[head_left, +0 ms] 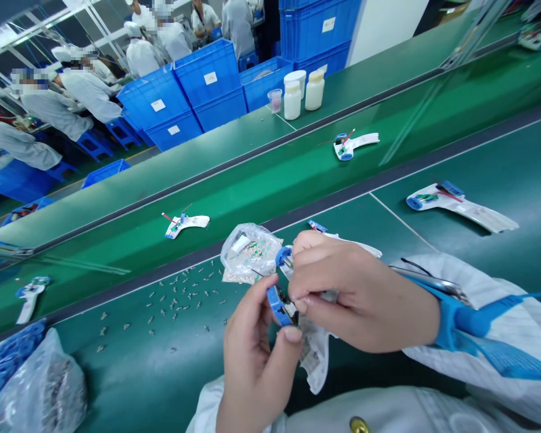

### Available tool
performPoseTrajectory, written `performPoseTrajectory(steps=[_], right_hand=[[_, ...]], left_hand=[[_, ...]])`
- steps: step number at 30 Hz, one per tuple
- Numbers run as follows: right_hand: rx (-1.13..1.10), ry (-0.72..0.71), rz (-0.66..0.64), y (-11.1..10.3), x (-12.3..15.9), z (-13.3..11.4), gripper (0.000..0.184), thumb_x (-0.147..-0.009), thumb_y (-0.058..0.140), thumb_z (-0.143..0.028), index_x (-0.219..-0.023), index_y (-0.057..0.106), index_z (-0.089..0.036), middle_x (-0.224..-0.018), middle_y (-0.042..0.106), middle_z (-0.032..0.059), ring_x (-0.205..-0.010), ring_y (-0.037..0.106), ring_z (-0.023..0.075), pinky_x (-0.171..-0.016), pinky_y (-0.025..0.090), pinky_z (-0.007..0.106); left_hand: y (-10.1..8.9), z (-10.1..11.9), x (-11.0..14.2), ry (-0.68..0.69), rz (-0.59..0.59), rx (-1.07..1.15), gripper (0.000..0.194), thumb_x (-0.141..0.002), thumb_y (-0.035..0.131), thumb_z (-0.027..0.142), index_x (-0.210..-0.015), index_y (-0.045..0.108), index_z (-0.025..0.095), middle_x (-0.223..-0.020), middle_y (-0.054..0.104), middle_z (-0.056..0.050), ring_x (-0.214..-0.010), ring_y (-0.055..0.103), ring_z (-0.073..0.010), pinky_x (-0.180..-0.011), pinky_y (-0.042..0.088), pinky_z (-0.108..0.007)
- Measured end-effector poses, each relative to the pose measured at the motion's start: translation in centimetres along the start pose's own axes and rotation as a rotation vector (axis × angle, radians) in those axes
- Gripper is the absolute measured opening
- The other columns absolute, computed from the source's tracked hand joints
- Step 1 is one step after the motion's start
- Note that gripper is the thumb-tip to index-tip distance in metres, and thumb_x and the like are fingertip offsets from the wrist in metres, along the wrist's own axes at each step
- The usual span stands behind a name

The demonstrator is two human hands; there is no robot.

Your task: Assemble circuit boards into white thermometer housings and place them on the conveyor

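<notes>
My left hand [261, 349] holds a small blue plastic part [278, 305] between thumb and fingers, with dark and whitish pieces on its inner side. Closed in a pinch, my right hand [342, 288] has its fingertips at that part's inner side; what they grip is hidden. A shiny metal tool [433, 281] shows behind my right wrist, and I cannot tell whether the hand holds it. Just beyond my fingers is a blue ring-shaped piece [283, 255]. White curved housings [316, 361] lie partly hidden below and behind my hands.
A clear bag of small parts [250, 252] lies left of my hands, beside scattered small metal pieces [175, 300]. White housings with wires [187, 224] lie on the green belt [252, 186]; another housing [469, 207] is at right. Bottles [292, 101], blue crates [211, 78] and people stand beyond.
</notes>
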State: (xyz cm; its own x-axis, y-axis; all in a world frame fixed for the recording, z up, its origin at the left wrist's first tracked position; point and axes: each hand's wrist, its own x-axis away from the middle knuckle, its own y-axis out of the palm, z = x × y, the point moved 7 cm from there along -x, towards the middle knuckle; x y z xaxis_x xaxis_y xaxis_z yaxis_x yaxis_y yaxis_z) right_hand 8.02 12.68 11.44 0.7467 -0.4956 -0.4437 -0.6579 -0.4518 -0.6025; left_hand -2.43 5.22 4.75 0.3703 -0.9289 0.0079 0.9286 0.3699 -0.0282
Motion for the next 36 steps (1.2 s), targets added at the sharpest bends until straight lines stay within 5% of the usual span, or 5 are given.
performPoseTrajectory(steps=[6,9,16,25,36], right_hand=[[0.165,-0.029,0.032,0.0,0.3,-0.4,0.030,-0.081,0.040,-0.010,-0.052,0.043,-0.016,-0.052,0.039,-0.0007,-0.059,0.028,0.0121,-0.062,0.026,0.033],[0.132,-0.024,0.006,0.2,0.5,-0.5,0.030,-0.081,0.040,-0.009,-0.051,0.040,-0.016,-0.052,0.038,-0.0006,-0.059,0.029,0.0124,-0.063,0.027,0.033],[0.015,-0.022,0.003,-0.1,0.8,-0.4,0.028,-0.080,0.037,-0.006,-0.054,0.037,-0.017,-0.054,0.042,-0.0004,-0.060,0.034,0.0124,-0.065,0.032,0.030],[-0.003,0.072,0.027,-0.3,1.7,1.3,0.027,-0.079,0.039,-0.006,-0.054,0.041,-0.015,-0.054,0.043,-0.0006,-0.061,0.035,0.0109,-0.062,0.031,0.026],[-0.008,0.199,-0.082,-1.1,1.1,6.6,0.022,-0.077,0.050,-0.006,-0.057,0.056,-0.015,-0.058,0.056,-0.0021,-0.065,0.049,0.0095,-0.069,0.037,0.022]], left_hand=[[0.3,1.0,0.7,0.116,0.048,-0.253,0.042,-0.083,0.060,0.035,-0.123,0.059,0.023,-0.113,0.067,-0.011,-0.094,0.063,-0.0267,-0.083,0.045,-0.033],[0.7,0.9,1.4,0.086,0.091,-0.353,0.047,-0.082,0.059,0.036,-0.125,0.055,0.018,-0.099,0.069,-0.014,-0.092,0.063,-0.0300,-0.087,0.042,-0.037],[1.3,1.7,1.8,0.128,0.173,-0.588,0.043,-0.073,0.065,0.029,-0.114,0.060,0.020,-0.099,0.069,-0.016,-0.075,0.064,-0.0325,-0.069,0.040,-0.037],[5.0,2.5,1.1,0.455,-0.016,-1.253,0.042,-0.083,0.040,0.014,-0.124,0.032,0.009,-0.084,0.069,-0.019,-0.057,0.068,-0.0309,-0.048,0.048,-0.036],[3.8,-0.5,-1.3,0.173,-0.131,-0.894,0.061,-0.090,0.045,0.035,-0.143,0.022,0.014,-0.100,0.065,-0.018,-0.071,0.067,-0.0284,-0.061,0.052,-0.040]])
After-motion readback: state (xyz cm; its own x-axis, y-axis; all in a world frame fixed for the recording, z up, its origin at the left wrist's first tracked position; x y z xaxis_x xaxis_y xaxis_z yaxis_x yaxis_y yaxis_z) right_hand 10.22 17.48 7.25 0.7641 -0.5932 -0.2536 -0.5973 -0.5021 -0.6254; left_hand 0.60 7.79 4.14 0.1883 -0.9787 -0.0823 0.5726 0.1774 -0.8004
